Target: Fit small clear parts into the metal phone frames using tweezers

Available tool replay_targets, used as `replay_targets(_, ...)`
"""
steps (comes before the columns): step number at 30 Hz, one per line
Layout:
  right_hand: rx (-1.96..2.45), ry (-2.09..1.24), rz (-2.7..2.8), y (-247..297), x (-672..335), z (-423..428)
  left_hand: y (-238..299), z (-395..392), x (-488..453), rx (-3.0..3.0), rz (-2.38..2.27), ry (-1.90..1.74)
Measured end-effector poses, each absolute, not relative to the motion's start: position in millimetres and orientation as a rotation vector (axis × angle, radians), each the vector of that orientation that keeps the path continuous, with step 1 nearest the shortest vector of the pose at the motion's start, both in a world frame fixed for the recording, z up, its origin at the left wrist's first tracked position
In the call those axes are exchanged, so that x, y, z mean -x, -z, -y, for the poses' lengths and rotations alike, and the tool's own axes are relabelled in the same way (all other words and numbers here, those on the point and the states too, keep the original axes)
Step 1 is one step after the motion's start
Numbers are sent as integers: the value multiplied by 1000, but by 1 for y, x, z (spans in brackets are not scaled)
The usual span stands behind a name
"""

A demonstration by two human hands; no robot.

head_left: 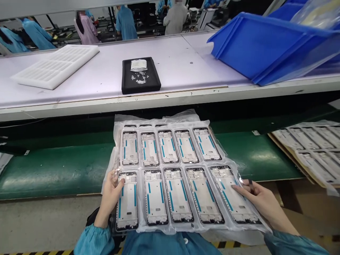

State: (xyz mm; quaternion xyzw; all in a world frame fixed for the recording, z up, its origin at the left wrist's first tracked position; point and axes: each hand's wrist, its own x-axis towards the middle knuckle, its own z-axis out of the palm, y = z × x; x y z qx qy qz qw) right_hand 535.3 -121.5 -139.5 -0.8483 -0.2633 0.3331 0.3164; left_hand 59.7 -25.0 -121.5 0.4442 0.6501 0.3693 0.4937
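Note:
Between my two hands is a plastic tray (140, 198) lined with thin white film, tilted toward me in front of the green conveyor belt. Two rows of phone frames (155, 197) lie in it, each silver-grey with a black border and blue strips. My left hand (111, 191) grips the tray's left edge, its thumb over the near left phone frame. On the right edge, my right hand (255, 194) is closed round the rim, thumb resting on the near right phone frame. Part of another row shows at the tray's far end, partly covered by film.
A raised white shelf (92, 97) carries a white foam tray (61, 63), a black tray (154, 78) with small clear pieces, and a blue bin (249, 49). More phone frames lie on cardboard at the right of the green belt (66, 173). Several people work beyond.

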Motion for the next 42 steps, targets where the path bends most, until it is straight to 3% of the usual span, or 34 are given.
replay_targets(8, 2037, -972, 528, 126, -531, 127, 111, 27, -48, -928, -1524, -982)
replay_targets(17, 2044, -1047, 715, 153, -531, 119, 114, -11, -42, -1231, -1740, -599)
replay_targets(42, 2098, -973, 618, 174, -535, 126, 108, -4, -60, -1192, -1842, -688)
